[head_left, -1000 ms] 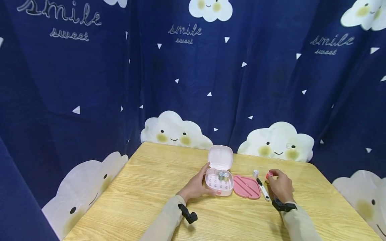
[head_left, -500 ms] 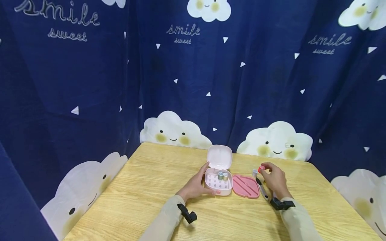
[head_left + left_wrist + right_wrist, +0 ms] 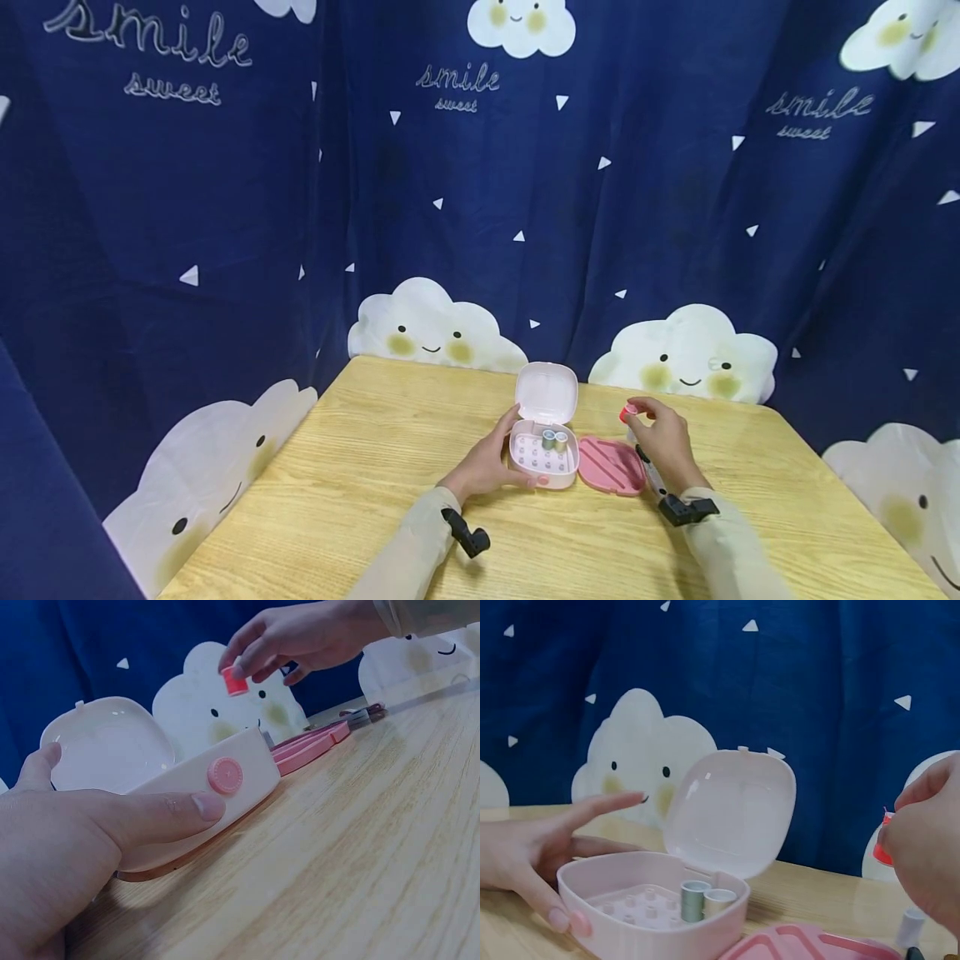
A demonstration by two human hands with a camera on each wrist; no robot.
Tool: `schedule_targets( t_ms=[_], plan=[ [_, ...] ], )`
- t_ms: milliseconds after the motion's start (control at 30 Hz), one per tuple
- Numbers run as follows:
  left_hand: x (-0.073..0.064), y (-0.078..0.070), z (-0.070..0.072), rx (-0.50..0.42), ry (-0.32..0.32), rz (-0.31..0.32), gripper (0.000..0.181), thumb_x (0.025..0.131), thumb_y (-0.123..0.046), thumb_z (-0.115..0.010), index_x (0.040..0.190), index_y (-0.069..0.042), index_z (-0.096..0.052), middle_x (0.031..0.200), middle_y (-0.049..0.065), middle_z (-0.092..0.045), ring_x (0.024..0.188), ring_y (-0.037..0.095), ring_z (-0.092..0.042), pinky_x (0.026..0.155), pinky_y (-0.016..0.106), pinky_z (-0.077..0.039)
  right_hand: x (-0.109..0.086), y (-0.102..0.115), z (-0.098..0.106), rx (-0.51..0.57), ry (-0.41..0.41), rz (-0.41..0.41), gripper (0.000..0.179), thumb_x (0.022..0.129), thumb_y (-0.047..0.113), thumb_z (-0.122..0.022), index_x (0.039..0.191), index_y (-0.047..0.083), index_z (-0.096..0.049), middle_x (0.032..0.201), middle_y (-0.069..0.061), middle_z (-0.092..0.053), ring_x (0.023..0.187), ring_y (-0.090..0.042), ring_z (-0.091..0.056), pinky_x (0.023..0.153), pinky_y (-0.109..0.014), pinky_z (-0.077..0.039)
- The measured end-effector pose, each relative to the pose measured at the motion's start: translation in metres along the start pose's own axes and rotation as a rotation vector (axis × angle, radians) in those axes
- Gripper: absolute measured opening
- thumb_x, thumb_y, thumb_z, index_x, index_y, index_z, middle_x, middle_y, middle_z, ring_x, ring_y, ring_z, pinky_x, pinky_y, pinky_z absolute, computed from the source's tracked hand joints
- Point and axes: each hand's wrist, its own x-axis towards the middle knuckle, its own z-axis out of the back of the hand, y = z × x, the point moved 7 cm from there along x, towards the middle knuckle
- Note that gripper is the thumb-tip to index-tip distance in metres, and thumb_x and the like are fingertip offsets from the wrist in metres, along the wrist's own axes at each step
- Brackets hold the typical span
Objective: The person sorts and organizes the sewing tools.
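My left hand steadies a pale pink sewing box from its left side, thumb on the front wall beside the round pink button. The box's lid is tipped back. Inside, on a floor of short pegs, a green thread spool and a cream thread spool stand side by side. To the right, my right hand pinches a red thread spool between thumb and fingers, raised above the table. Below that hand, a white spool stands on the table.
A pink divided tray lies on the wooden table against the box's right side. Beyond it is a slim black-and-white tool, partly under my right hand. A dark blue curtain with clouds hangs behind the table.
My right hand has lifted the red thread spool and carried it left, from beyond the white spool to over it. The left hand and the box have stayed in place.
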Motion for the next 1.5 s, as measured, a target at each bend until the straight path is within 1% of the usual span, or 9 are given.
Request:
schedule_targets(
  t_ms=[200,300,500,733,967,1100,1233,1333,1500],
  plan=[
    [-0.001,0.000,0.000,0.003,-0.004,0.012,0.127,0.072,-0.031,-0.098,0.167,-0.030,-0.015,0.164,0.007,-0.037,0.148,0.028,-0.035,0.121,0.053,-0.026,0.001,0.021,-0.008,-0.019,-0.018,0.118,0.028,0.095,0.009,-0.073,0.120,-0.003,-0.071,0.110,-0.020,-0.071,0.109,-0.041,-0.060,0.096,-0.052,-0.045],
    [-0.002,-0.001,0.000,0.003,-0.003,0.017,0.127,0.072,-0.031,-0.098,0.167,-0.030,-0.015,0.164,0.007,-0.037,0.148,0.027,-0.035,0.121,0.052,-0.026,0.001,0.029,-0.013,-0.010,-0.014,0.145,0.027,0.094,0.008,-0.074,0.119,-0.003,-0.072,0.109,-0.020,-0.071,0.107,-0.041,-0.061,0.096,-0.053,-0.046],
    [-0.002,-0.003,0.001,0.000,0.000,0.011,0.126,0.072,-0.030,-0.098,0.168,-0.028,-0.015,0.163,0.009,-0.037,0.149,0.029,-0.035,0.121,0.052,-0.025,0.001,0.042,-0.029,0.024,0.036,0.139,0.029,0.094,0.011,-0.074,0.120,-0.001,-0.072,0.111,-0.017,-0.071,0.111,-0.040,-0.060,0.099,-0.053,-0.046],
    [-0.001,0.001,0.000,0.013,-0.003,0.001,0.127,0.072,-0.032,-0.098,0.168,-0.030,-0.015,0.162,0.007,-0.040,0.147,0.027,-0.038,0.120,0.052,-0.027,0.000,0.055,-0.045,0.018,0.093,0.146,0.027,0.095,0.011,-0.074,0.120,0.002,-0.072,0.114,-0.016,-0.071,0.113,-0.038,-0.060,0.100,-0.052,-0.046],
    [-0.002,0.000,0.000,0.028,0.000,-0.003,0.128,0.072,-0.033,-0.098,0.168,-0.027,-0.014,0.161,0.008,-0.041,0.146,0.026,-0.038,0.120,0.051,-0.028,-0.001,0.062,-0.059,0.032,0.114,0.131,0.026,0.094,0.012,-0.075,0.120,0.004,-0.073,0.112,-0.012,-0.071,0.113,-0.036,-0.059,0.099,-0.053,-0.047],
    [-0.001,0.000,-0.001,0.039,0.005,-0.009,0.128,0.072,-0.034,-0.097,0.168,-0.025,-0.013,0.161,0.008,-0.040,0.146,0.026,-0.039,0.120,0.050,-0.028,-0.003,0.067,-0.068,0.033,0.119,0.153,0.025,0.094,0.012,-0.075,0.118,0.005,-0.074,0.111,-0.011,-0.072,0.111,-0.036,-0.060,0.099,-0.053,-0.047],
    [-0.001,0.000,-0.001,0.029,0.009,-0.013,0.128,0.073,-0.034,-0.097,0.168,-0.023,-0.012,0.162,0.009,-0.040,0.146,0.026,-0.040,0.120,0.049,-0.029,-0.004,0.071,-0.079,0.032,0.128,0.174,0.024,0.092,0.010,-0.077,0.115,0.006,-0.075,0.109,-0.010,-0.073,0.110,-0.036,-0.061,0.097,-0.054,-0.048],
    [-0.002,-0.001,-0.001,0.026,0.008,-0.014,0.127,0.073,-0.035,-0.097,0.168,-0.023,-0.013,0.162,0.010,-0.039,0.146,0.026,-0.040,0.120,0.049,-0.029,-0.006,0.074,-0.086,0.038,0.134,0.165,0.023,0.090,0.009,-0.079,0.113,0.007,-0.076,0.109,-0.010,-0.073,0.109,-0.037,-0.061,0.096,-0.055,-0.048],
    [-0.003,-0.003,0.001,0.033,0.010,-0.022,0.127,0.073,-0.037,-0.096,0.168,-0.023,-0.012,0.163,0.011,-0.037,0.146,0.028,-0.039,0.120,0.050,-0.029,-0.008,0.077,-0.097,0.027,0.155,0.130,0.023,0.090,0.010,-0.080,0.112,0.010,-0.077,0.108,-0.006,-0.073,0.108,-0.034,-0.061,0.092,-0.052,-0.048]
  ],
)
